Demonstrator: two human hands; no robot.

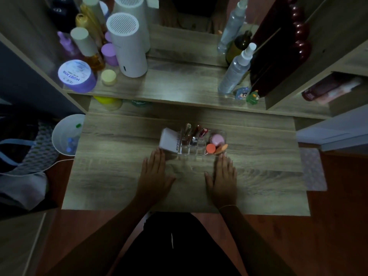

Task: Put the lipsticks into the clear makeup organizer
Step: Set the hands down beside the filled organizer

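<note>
Head view, looking down on a wood-grain surface (119, 176) in dim light. My left hand (154, 174) and right hand (224, 176) both lie flat, palms down, fingers spread and holding nothing, just in front of the clear makeup organizer (191, 151). The left fingertips sit near the organizer's front left corner, the right fingertips near its front right corner.

Inside the organizer I count three lipsticks (196, 133) standing upright in the back slots, side by side. A white tube (170, 141) leans in the left section. On the right section sit a pink round compact (217, 139), an orange round cap (210, 148) and an orange sponge (222, 149). I see no loose lipstick on the surface, so I judge the task done or close to it.

To finish well, I would check that each lipstick stands fully seated in its own slot and does not lean on its neighbour, and steady the organizer with both hands if it needs squaring up. The front slots look empty, though the clear walls make that hard to tell.

On the shelf behind stand two spray bottles (235, 70), a white dryer-like appliance (127, 48) and a purple tub (76, 75).
</note>
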